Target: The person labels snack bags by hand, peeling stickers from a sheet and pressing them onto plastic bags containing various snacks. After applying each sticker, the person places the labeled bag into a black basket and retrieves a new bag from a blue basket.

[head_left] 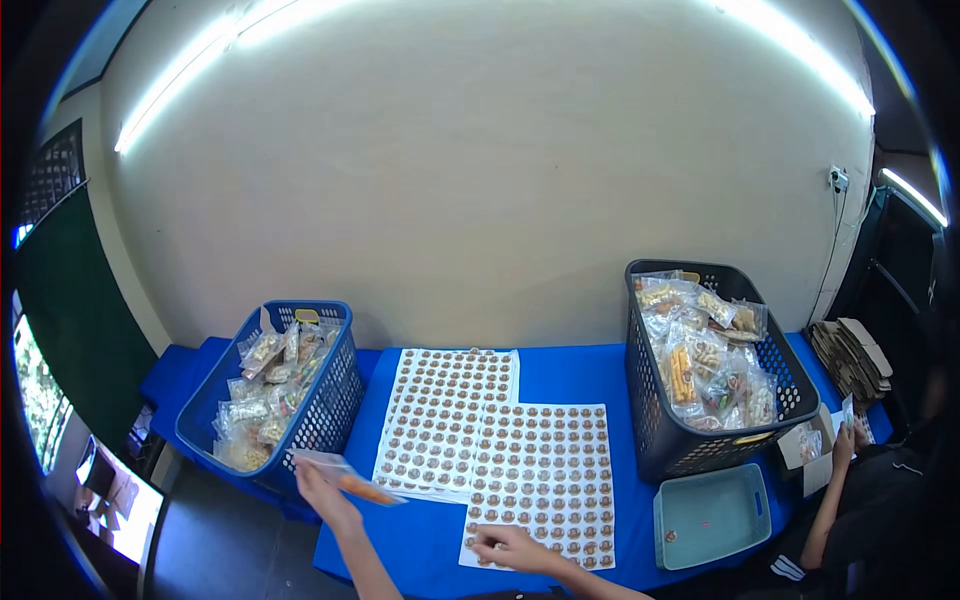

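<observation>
My left hand [325,496] pinches one end of a clear plastic snack packet [364,489] with something orange inside. It is over the table's left part, by the near corner of the blue basket [350,385]. Lower down, my right hand [512,550] is over the near-left part of a sticker sheet [545,460] covered in rows of round brown stickers. Its fingers are curled together, and whatever may be between them is too small to make out. More sticker sheets [440,400] lie behind and to the left, partly overlapped by the nearer one.
Snack packets fill the blue basket at left and a dark basket [700,447] at right. A shallow green tray [712,475] holds a few small bits. At far right, another person's hand [846,440] is near a cardboard box [815,470]; flattened brown cardboard [850,360] is stacked behind.
</observation>
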Available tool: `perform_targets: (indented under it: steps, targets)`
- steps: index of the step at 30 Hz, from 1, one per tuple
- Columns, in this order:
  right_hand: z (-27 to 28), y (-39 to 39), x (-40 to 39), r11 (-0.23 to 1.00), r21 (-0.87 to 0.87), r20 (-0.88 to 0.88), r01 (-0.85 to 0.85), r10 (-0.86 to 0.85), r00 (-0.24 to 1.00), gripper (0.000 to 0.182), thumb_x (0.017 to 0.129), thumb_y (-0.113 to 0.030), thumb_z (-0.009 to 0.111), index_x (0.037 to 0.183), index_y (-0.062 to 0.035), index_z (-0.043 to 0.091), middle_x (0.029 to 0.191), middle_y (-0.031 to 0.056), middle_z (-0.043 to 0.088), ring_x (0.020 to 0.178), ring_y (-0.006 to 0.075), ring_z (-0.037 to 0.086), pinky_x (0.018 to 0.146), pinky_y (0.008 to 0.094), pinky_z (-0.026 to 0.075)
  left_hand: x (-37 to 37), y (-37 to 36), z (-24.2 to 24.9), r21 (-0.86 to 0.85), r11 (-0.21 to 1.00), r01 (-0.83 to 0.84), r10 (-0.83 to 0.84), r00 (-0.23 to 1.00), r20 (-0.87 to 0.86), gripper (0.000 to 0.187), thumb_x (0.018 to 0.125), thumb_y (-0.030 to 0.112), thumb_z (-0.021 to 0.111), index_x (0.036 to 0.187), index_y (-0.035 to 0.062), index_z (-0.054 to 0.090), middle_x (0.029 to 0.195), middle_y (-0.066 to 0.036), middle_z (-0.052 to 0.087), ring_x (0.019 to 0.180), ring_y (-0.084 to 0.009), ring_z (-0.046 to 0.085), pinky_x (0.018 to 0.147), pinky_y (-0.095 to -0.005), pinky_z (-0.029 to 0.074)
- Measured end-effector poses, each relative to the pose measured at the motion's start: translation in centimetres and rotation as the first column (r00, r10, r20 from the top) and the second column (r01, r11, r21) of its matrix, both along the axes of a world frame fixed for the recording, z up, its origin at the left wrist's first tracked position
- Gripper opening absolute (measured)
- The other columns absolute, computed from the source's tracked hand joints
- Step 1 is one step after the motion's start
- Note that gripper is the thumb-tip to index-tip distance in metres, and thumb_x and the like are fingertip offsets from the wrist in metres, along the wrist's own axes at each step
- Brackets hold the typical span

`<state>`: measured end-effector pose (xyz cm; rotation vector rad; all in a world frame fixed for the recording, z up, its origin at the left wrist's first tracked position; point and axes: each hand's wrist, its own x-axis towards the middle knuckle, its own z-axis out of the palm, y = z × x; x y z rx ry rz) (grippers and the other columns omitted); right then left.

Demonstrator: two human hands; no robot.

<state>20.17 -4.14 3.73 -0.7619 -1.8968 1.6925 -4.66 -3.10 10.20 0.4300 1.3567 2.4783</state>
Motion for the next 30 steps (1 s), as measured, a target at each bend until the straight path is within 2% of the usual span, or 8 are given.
perform_targets:
  steps: [1,7,10,15,18,21,22,30]
  targets:
    - [-0.5,0.0,1.3,0.967,-0.246,0.042,0.068,-0.060,0.997,0.016,0.082,-0.019,0.053,0.078,-0.0038,0.053,0.065,-0.0006,0.049,0.061,0.0068,0.046,0.056,0.0221,0.038,-1.3,-0.1,0.3,0.048,0.999,-0.019,0.016,0.998,0.056,0.034,0.091,0.034,0.038,0.087,0.0007,0.047,0.085,-0.003,0.052,0.082,-0.0132,0.049,0.084,-0.0290,0.038]
    - [-4.0,1.7,5.2,0.829,-0.440,-0.013,0.345,-0.390,0.921,0.020,0.085,-0.022,0.052,0.082,-0.0033,0.056,0.070,-0.0005,0.052,0.068,0.0079,0.050,0.063,0.0220,0.041,1.5,0.6,-2.4,0.185,0.922,0.341,-0.368,0.919,0.143,0.032,0.091,0.031,0.038,0.064,0.0145,0.035,0.055,0.004,0.029,0.051,-0.0070,0.030,0.055,-0.0214,0.031]
    - [-4.0,1.4,3.8,0.809,-0.503,-0.063,0.303,-0.384,0.921,0.024,0.085,-0.025,0.052,0.091,-0.0024,0.055,0.075,0.0005,0.053,0.070,0.0083,0.050,0.065,0.0221,0.041,4.9,2.4,-4.7,0.602,0.565,0.565,-0.825,0.398,0.401,0.029,0.089,0.028,0.042,0.065,0.0125,0.046,0.053,0.003,0.041,0.047,-0.0069,0.039,0.056,-0.0230,0.042]
    - [-2.9,0.2,1.8,0.719,-0.684,-0.331,-0.122,-0.157,0.930,0.030,0.085,-0.031,0.052,0.095,-0.0022,0.053,0.078,0.0029,0.053,0.071,0.0088,0.050,0.065,0.0224,0.042,10.7,3.9,-6.7,0.795,0.297,0.529,-0.872,-0.188,0.451,0.027,0.087,0.036,0.042,0.076,0.0150,0.055,0.056,0.006,0.048,0.051,-0.0069,0.045,0.068,-0.0283,0.042]
    - [-0.7,0.0,3.2,0.776,-0.626,-0.241,0.070,-0.278,0.930,0.028,0.085,-0.029,0.052,0.085,-0.0015,0.056,0.071,0.0006,0.052,0.064,0.0091,0.048,0.061,0.0223,0.041,11.6,3.8,-7.9,0.808,0.263,0.527,-0.861,-0.249,0.443,0.043,0.088,0.046,0.034,0.100,0.0114,0.055,0.080,-0.002,0.058,0.072,-0.0133,0.056,0.082,-0.0329,0.040]
    - [-0.6,0.9,5.1,0.737,-0.626,-0.204,0.255,-0.470,0.859,0.023,0.085,-0.023,0.053,0.086,-0.0004,0.058,0.069,0.0017,0.054,0.062,0.0090,0.048,0.058,0.0217,0.040,11.6,3.4,-7.4,0.318,0.349,0.882,-0.827,0.130,0.548,0.065,0.086,0.055,0.022,0.122,0.0046,0.039,0.112,-0.011,0.049,0.101,-0.0235,0.051,0.094,-0.0384,0.035]
    - [-0.6,0.9,5.5,0.743,-0.603,-0.221,0.292,-0.507,0.833,0.022,0.084,-0.022,0.054,0.086,-0.0005,0.058,0.070,0.0020,0.055,0.062,0.0087,0.048,0.058,0.0214,0.040,11.4,3.1,-7.6,0.354,0.211,0.911,-0.896,0.035,0.442,0.074,0.085,0.058,0.016,0.129,-0.0013,0.024,0.128,-0.014,0.034,0.116,-0.0301,0.038,0.098,-0.0414,0.031]
    - [0.6,-0.3,5.1,0.816,-0.334,-0.149,0.472,-0.540,0.828,0.021,0.080,-0.017,0.060,0.090,0.0006,0.060,0.076,0.0028,0.059,0.069,0.0079,0.052,0.062,0.0215,0.041,13.7,1.3,-7.1,-0.081,0.166,0.983,-0.917,0.184,0.355,0.041,0.091,0.025,0.040,0.122,-0.0018,0.038,0.103,-0.009,0.055,0.088,-0.0150,0.056,0.078,-0.0275,0.046]
